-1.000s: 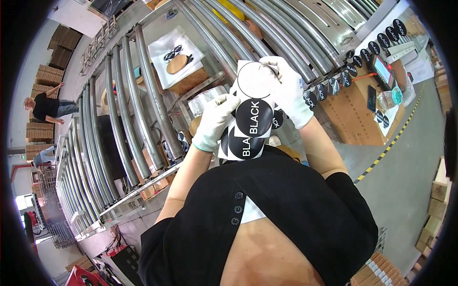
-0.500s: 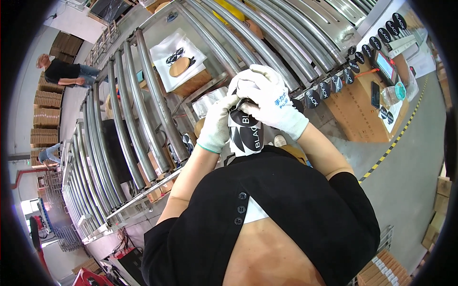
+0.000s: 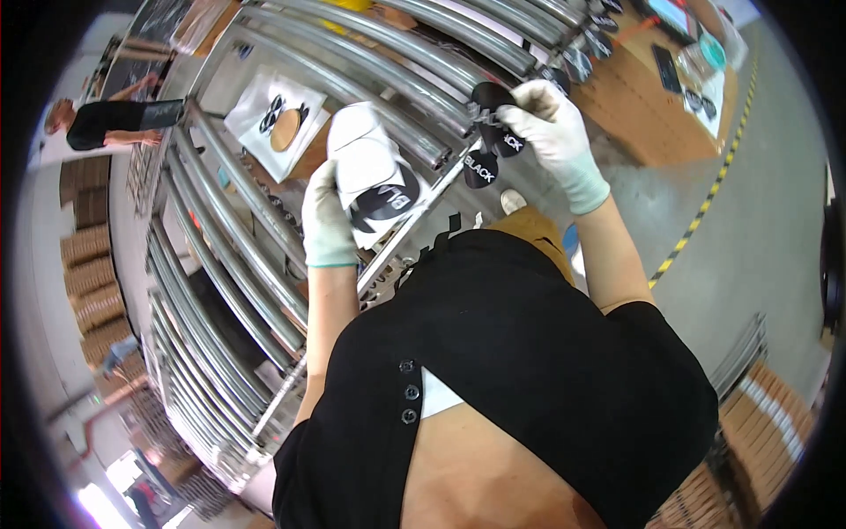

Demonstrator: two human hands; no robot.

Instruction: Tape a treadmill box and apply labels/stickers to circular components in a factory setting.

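My left hand, in a white glove with a green cuff, grips a folded strip of stickers. The strip's white backing stands up above my fingers, and a round black sticker with white lettering shows on its lower part. My right hand, gloved too, is off to the right by the end of the roller conveyor. Thumb and fingertips pinch a round black sticker, slightly blurred. Just below it hang other round black stickers along the conveyor's edge.
Steel rollers run across ahead and down the left. A white sheet bears a round wooden piece. On a cardboard box at right lie a phone and a clear jar. Another person stands far left.
My hands have moved apart: the left went left with the sticker strip, the right went right to the conveyor's edge with a sticker off it. The view has turned somewhat.
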